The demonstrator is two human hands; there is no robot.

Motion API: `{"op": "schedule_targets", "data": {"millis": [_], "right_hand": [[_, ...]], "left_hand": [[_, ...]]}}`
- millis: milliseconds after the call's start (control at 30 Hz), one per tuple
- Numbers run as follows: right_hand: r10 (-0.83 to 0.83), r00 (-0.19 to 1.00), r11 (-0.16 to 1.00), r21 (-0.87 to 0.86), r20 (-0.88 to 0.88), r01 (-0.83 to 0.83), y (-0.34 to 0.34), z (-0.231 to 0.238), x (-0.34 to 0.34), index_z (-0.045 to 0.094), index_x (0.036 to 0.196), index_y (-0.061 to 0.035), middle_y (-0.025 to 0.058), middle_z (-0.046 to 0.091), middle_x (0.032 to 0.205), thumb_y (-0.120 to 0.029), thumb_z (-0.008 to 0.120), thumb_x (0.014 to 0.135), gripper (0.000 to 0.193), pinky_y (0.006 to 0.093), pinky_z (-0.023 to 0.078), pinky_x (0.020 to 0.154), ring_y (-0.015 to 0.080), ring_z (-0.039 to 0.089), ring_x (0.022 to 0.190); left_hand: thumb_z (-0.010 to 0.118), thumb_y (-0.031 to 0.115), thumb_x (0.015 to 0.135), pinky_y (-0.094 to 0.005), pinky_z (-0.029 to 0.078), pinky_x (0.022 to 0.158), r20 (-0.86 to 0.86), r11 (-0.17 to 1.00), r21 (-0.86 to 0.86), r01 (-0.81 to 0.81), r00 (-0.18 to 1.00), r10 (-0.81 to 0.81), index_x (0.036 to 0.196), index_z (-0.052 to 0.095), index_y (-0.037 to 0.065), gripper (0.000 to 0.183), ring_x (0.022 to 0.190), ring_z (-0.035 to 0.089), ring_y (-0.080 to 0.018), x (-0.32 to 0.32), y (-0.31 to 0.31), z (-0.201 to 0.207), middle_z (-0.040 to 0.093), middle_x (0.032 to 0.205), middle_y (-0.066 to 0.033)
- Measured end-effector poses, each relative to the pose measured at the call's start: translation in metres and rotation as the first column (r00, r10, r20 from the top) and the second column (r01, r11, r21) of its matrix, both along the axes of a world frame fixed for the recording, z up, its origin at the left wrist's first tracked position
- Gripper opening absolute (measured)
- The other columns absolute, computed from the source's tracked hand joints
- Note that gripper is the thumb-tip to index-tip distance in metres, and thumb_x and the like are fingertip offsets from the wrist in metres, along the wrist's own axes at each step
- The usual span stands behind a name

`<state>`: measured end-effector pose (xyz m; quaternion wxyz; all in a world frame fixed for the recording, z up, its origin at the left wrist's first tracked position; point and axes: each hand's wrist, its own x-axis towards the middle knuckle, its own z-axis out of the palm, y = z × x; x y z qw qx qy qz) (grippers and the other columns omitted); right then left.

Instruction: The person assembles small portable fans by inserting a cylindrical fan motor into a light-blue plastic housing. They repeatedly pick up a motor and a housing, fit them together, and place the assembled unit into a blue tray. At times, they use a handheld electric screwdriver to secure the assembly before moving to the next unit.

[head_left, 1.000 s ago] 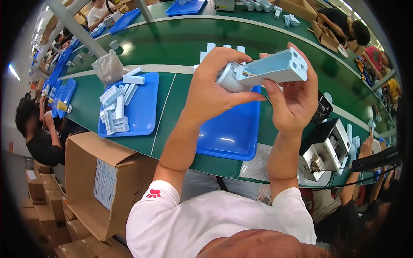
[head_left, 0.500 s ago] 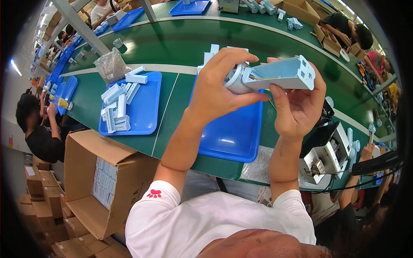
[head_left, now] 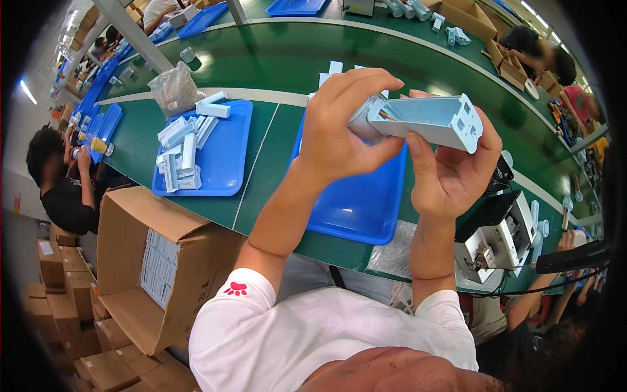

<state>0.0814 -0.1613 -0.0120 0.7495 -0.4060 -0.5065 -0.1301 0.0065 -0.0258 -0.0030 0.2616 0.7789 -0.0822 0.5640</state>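
While both hands keep their grip, the pale-blue housing (head_left: 434,132), held above the desk (head_left: 261,189), has swung: its end plate, pierced with squarish holes, slanted upward to the right a second ago and now dips. The left hand (head_left: 346,124) has its fingers clamped around the smooth, rounded end; the right hand (head_left: 450,173) has its fingers wrapped behind the boxy trough, thumb pressed against the near wall. Thin coloured wires (head_left: 386,115) show inside the trough. Below sits a glossy blue tray (head_left: 356,219) with rounded corners, near crinkled clear plastic (head_left: 392,251). Farther left, a second blue tray (head_left: 225,157) carries heaped, smooth, elongated pieces (head_left: 189,149); beyond its edge slumps a wrinkled translucent bag (head_left: 175,90).
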Motion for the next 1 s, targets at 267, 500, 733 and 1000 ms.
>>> {"op": "schedule_targets", "data": {"millis": [267, 500, 733, 1000], "right_hand": [[-0.080, 0.989, 0.993, -0.073, 0.121, 0.089, -0.004, 0.000, 0.007, 0.037, 0.138, 0.0014, 0.0317, 0.061, 0.122, 0.007, 0.069, 0.088, 0.060, 0.0498, 0.051, 0.101, 0.0400, 0.064, 0.115], [0.102, 0.994, 0.958, -0.274, 0.038, -0.088, 0.008, 0.002, 0.013, 0.049, 0.135, 0.0009, 0.0154, 0.065, 0.119, 0.006, 0.070, 0.087, 0.053, 0.0349, 0.057, 0.089, 0.0232, 0.069, 0.104], [0.130, 0.991, 0.597, -0.796, -0.028, -0.100, 0.038, -0.030, 0.027, 0.046, 0.143, -0.0117, 0.0207, 0.069, 0.110, 0.002, 0.068, 0.088, 0.060, 0.0361, 0.059, 0.081, 0.0309, 0.074, 0.096], [0.207, 0.978, 0.479, -0.873, 0.004, -0.097, 0.066, -0.062, 0.031, 0.044, 0.148, -0.0165, 0.0216, 0.068, 0.111, 0.002, 0.066, 0.089, 0.066, 0.0386, 0.056, 0.078, 0.0298, 0.072, 0.090]], "left_hand": [[0.087, 0.011, 0.064, -0.0364, 0.052, 0.089, -0.011, 0.991, -0.049, 0.124, 0.992, -0.125, 0.116, 0.066, 0.002, 0.057, 0.098, 0.066, -0.0277, 0.000, 0.003, -0.001, 0.069, 0.109, -0.0125], [0.085, 0.015, 0.073, -0.0373, 0.046, 0.100, -0.307, 0.914, -0.386, 0.124, 0.917, -0.254, 0.140, 0.051, 0.008, 0.075, 0.117, 0.055, -0.0278, -0.025, 0.007, -0.031, 0.056, 0.130, -0.0120], [0.082, 0.023, 0.080, -0.0416, 0.046, 0.104, -0.457, 0.844, -0.489, -0.223, 0.889, -0.030, 0.138, 0.052, 0.009, 0.067, 0.126, 0.053, -0.0333, -0.085, 0.007, -0.096, 0.054, 0.133, -0.0159], [0.078, 0.022, 0.082, -0.0419, 0.052, 0.090, -0.556, 0.754, -0.185, -0.630, 0.700, 0.448, 0.118, 0.066, 0.010, 0.040, 0.112, 0.060, -0.0330, -0.169, 0.071, -0.140, 0.061, 0.123, -0.0126]]}}
